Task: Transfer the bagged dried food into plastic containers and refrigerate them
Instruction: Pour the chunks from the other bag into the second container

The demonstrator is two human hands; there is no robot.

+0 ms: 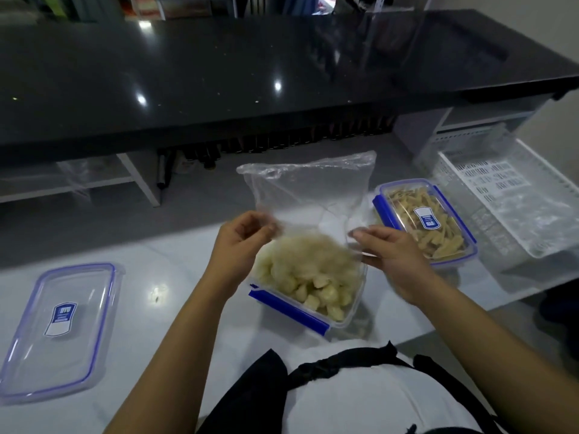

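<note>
- Centre of the white worktop (175, 270): I log one open clear plastic container with blue side clips (289, 310), heaped with pale dried food chunks (308, 277).
- Above that container: a clear, crinkled plastic bag (308, 189), upended, its mouth over the heap, its body looking emptied.
- My left hand (241, 242): grip pinched narrow on the bag's left lower edge.
- My right hand (391, 252): fingers closed on the bag's right lower edge.
- Right of centre, just beside the open container: a second clear container with blue clips (426, 220), lid on, filled with yellowish dried strips.
- Far left: a loose clear lid with blue seal and label (62, 327), flat on the worktop, well apart from the open container.
- Far right: a white slotted plastic basket (507, 195).
- Beyond: a glossy black counter (250, 73).
</note>
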